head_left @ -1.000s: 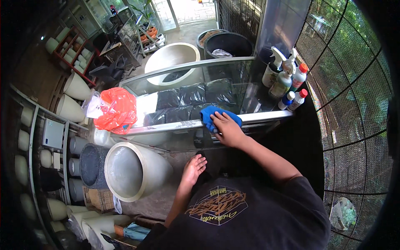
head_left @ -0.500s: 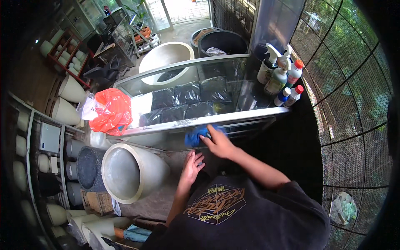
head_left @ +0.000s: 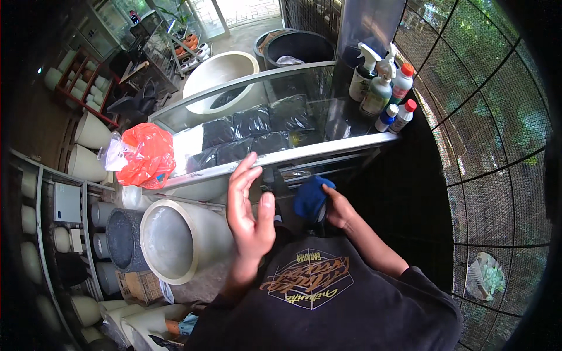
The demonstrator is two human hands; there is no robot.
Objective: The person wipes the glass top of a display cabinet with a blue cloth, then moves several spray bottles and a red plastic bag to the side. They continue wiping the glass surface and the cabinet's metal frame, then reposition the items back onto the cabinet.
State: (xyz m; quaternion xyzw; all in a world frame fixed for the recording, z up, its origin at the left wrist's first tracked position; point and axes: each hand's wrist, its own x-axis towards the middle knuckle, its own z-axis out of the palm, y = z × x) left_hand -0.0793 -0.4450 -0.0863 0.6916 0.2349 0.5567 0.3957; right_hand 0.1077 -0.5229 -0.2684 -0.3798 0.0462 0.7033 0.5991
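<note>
Blue cloth (head_left: 309, 196) gripped, R hand (head_left: 338, 210) | L hand (head_left: 249, 219) free | red bag (head_left: 147, 155), bottles (head_left: 376, 98) at cntr (head_left: 328, 148) ends

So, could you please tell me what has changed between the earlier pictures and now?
The right hand has drawn the blue cloth off the glass cabinet and back toward the body, still gripping it. The left hand has risen, open, and holds nothing. The orange-red plastic bag and the bottles stay where they were on the cabinet.

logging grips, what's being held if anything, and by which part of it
Right hand holds the blue cloth by its right edge; left hand is empty.
</note>
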